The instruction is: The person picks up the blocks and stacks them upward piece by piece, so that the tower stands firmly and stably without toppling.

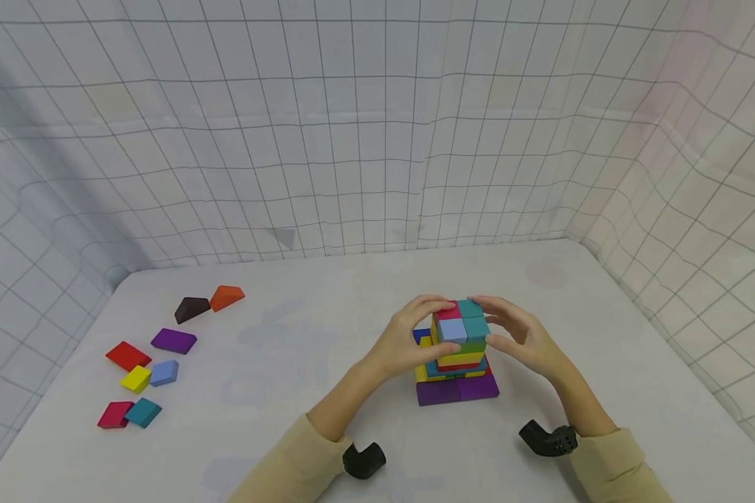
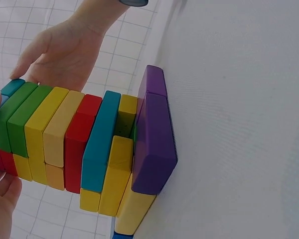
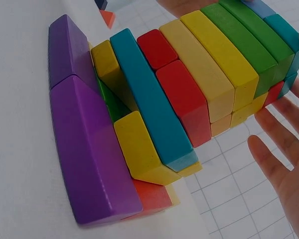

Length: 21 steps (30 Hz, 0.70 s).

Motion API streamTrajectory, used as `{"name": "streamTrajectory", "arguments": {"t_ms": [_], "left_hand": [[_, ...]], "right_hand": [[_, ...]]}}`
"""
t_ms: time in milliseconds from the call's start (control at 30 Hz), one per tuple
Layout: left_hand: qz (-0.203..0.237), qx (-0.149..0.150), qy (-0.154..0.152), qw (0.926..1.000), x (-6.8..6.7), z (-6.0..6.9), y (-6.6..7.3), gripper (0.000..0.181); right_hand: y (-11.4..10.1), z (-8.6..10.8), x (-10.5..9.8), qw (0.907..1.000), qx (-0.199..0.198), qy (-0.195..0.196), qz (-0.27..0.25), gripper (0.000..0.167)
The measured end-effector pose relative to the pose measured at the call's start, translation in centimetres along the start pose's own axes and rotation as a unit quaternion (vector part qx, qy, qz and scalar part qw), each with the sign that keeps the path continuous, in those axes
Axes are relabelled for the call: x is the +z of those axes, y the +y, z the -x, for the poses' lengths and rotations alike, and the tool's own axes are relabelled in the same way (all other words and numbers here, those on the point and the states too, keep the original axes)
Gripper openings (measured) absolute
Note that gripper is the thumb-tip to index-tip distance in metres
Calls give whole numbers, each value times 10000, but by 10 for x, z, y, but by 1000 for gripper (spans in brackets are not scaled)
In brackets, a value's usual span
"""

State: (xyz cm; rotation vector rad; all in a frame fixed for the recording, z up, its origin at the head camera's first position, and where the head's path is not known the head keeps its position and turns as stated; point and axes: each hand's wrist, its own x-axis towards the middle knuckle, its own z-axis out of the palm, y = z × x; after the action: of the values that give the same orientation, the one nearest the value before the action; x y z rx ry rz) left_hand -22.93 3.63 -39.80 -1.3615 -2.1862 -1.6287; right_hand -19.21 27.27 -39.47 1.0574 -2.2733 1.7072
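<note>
At the left of the white bench [image 1: 302,391] lie a crimson block [image 1: 114,416] and teal block [image 1: 143,413], red, yellow and light-blue blocks, then a purple parallelogram block [image 1: 174,341], a black block [image 1: 191,309] and an orange block [image 1: 226,297]. The left hand [image 1: 404,340] has its grip clamped on the top of a multicoloured block tower [image 1: 462,359], standing right of centre on two purple base blocks [image 1: 458,390]. The right hand [image 1: 531,342] pinches the top's right side.

Looks like a makeshift recording booth, lab-style. Has a plain white tabletop [image 1: 277,433] under the gripping left hand [image 1: 405,340], wrinkled grid-lined sheeting [image 1: 365,140] beyond and to both sides of that grip, black device [image 1: 366,462] at its wrist.
</note>
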Motion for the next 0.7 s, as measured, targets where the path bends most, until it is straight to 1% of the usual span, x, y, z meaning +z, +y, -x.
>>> {"name": "streamTrajectory", "arguments": {"t_ms": [100,167,267,367,400,467,500,533,567,633,700], "left_hand": [[-22,-19,-13,10000,0,0,0,52],[-42,-101,-67,9999,-1,1,0,56],[-112,-404,-121,9990,-6,5,3,64],[-285,-769,-120,9966,-19,18,5,71],[-375,-851,-78,9956,-26,24,4,72],[-592,-909,48,9941,-44,38,0,71],[-736,-904,141,9931,-55,47,-3,71],[-889,-838,250,9922,-66,56,-7,69],[-1090,-820,376,9899,-78,66,-11,67],[-1527,-737,627,9835,-105,86,-20,62],[-1966,-790,840,9737,-132,108,-27,57]], "right_hand": [[1,0,0,10000,4,16,11,52],[1,1,0,10000,9,27,29,52],[2,1,0,10000,69,50,43,52],[2,2,0,9999,144,71,46,52],[2,2,0,9999,137,71,59,52],[3,1,0,9999,114,59,71,52],[3,1,0,9999,85,51,77,52],[2,1,0,9999,63,47,78,52],[2,1,1,9999,33,47,89,52],[1,1,1,9999,12,51,123,52],[0,0,1,9999,-20,63,158,53]]}}
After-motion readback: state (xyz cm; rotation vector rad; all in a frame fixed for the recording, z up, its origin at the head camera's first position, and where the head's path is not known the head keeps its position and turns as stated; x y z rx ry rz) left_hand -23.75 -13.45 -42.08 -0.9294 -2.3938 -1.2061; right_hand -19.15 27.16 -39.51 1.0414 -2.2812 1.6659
